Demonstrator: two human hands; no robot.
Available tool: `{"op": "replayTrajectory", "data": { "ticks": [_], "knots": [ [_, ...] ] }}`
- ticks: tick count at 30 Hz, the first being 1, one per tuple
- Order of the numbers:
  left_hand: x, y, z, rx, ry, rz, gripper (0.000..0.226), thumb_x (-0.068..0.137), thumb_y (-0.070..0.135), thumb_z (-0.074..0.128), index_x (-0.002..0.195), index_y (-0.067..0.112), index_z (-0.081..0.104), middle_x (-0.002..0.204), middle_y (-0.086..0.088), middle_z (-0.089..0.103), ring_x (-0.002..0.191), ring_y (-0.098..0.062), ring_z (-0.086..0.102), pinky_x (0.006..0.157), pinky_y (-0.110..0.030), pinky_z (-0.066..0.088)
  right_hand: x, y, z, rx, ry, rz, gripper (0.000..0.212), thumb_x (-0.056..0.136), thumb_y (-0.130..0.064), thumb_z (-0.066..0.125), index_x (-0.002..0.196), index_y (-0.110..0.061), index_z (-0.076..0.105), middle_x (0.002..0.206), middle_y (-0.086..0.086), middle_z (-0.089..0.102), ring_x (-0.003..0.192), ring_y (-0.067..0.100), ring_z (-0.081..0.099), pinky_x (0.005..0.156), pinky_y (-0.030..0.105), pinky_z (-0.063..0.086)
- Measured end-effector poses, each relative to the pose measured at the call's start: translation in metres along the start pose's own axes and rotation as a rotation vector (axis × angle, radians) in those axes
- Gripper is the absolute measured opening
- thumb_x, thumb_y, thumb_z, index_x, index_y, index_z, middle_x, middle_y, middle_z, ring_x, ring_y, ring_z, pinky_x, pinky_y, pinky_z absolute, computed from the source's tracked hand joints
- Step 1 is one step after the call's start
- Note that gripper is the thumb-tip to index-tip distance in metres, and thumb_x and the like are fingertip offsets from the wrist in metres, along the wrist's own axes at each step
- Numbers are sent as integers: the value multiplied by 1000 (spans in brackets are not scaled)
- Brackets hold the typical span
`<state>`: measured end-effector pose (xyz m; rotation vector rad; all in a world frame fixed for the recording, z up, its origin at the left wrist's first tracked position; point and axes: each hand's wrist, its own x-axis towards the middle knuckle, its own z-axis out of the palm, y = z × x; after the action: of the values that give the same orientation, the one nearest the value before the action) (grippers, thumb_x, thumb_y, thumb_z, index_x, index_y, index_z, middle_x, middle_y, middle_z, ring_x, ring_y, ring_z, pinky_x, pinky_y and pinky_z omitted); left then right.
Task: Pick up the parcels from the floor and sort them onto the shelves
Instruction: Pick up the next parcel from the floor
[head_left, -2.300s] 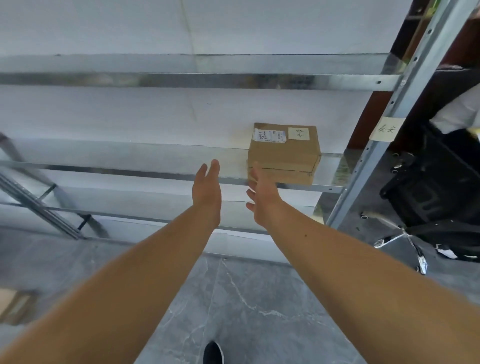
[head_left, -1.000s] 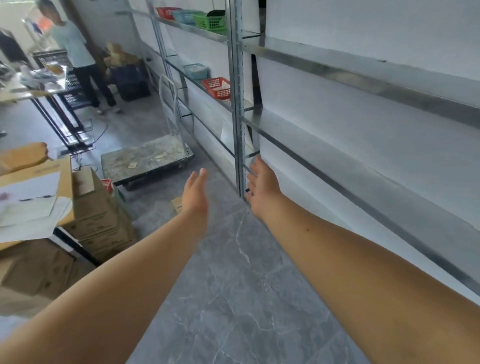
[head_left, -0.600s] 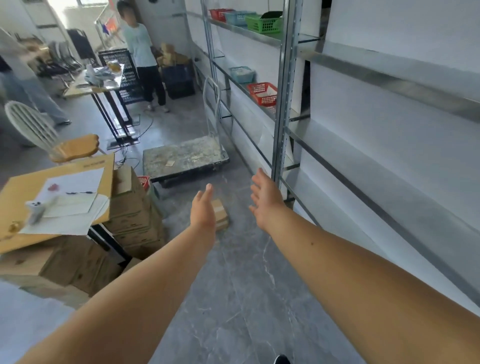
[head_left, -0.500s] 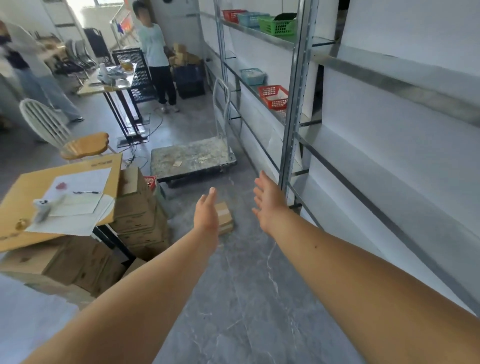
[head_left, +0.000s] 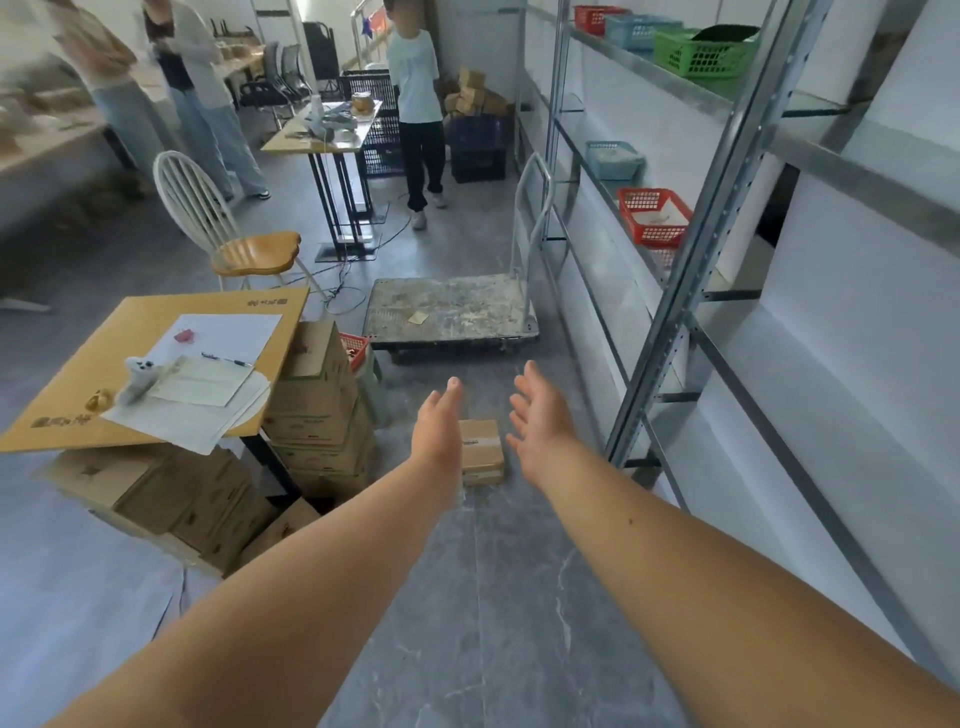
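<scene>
Extending forward on outstretched arms, a left hand and a right hand are shown empty, fingers straight and relaxed, palms turned toward each other. A small cardboard parcel is seen on the grey floor beyond and below them, framed in the gap between the two hands. Its left edge is covered by the left hand in this view, while the right hand is set slightly apart to its right, so the left is judged the nearer. The parcel's longer side appears to run away from the person, roughly along the aisle, so a grasp from both flanks is judged to suit it once the hands are lowered. A stack of cartons is piled to the left beside a board laid with papers. A flat trolley is parked just past the parcel, and the metal shelves meant to receive it are lined along the right.
</scene>
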<state>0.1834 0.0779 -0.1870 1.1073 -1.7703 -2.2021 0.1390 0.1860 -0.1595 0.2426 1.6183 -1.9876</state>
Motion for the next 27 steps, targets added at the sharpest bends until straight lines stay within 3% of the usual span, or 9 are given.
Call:
{"op": "replayTrajectory", "data": {
  "ticks": [4,9,13,16,20,23,27],
  "knots": [
    [37,8,1,-34,2,-18,73,103,61,48,167,31,28,174,-2,29,158,-29,29,123,-50,25,39,-6,21,-15,-22,26,70,105,-62,45,163,-24,41,174,5,35,157,25,36,119,44,34],
    [104,36,-7,-22,-16,-17,76,101,67,46,165,28,33,173,-3,31,157,-31,32,123,-52,26,101,-17,50,-10,-17,45,72,105,-62,45,165,-24,38,175,6,33,161,26,29,122,46,28],
    [155,62,-14,-2,-21,-109,112,73,85,46,168,28,25,176,-4,24,160,-31,27,128,-58,21,147,-37,69,-18,35,67,75,104,-65,45,166,-25,35,175,5,32,162,27,26,127,51,22],
    [194,72,-19,-86,-24,-126,123,63,87,50,168,29,24,177,-3,22,160,-31,24,129,-58,20,180,-48,79,-5,61,58,75,104,-64,47,165,-23,37,174,4,33,161,27,28,126,50,25],
    [238,80,-24,-52,-20,-123,101,84,79,54,167,29,28,174,-2,28,157,-30,30,127,-59,25,219,-57,88,-14,84,74,74,104,-61,48,165,-21,37,174,4,34,161,28,28,127,51,23],
    [263,83,-23,80,-9,-31,80,101,65,49,168,25,27,174,-1,29,158,-29,31,126,-50,25,244,-58,93,-38,97,83,72,104,-61,49,164,-21,40,173,4,36,160,27,31,127,52,24],
    [291,84,-16,141,-1,-18,74,106,58,46,168,24,25,174,-1,29,158,-28,31,124,-48,27,278,-61,95,-66,105,101,74,103,-63,49,164,-22,40,174,4,35,160,27,30,130,54,23]
  ]
}}
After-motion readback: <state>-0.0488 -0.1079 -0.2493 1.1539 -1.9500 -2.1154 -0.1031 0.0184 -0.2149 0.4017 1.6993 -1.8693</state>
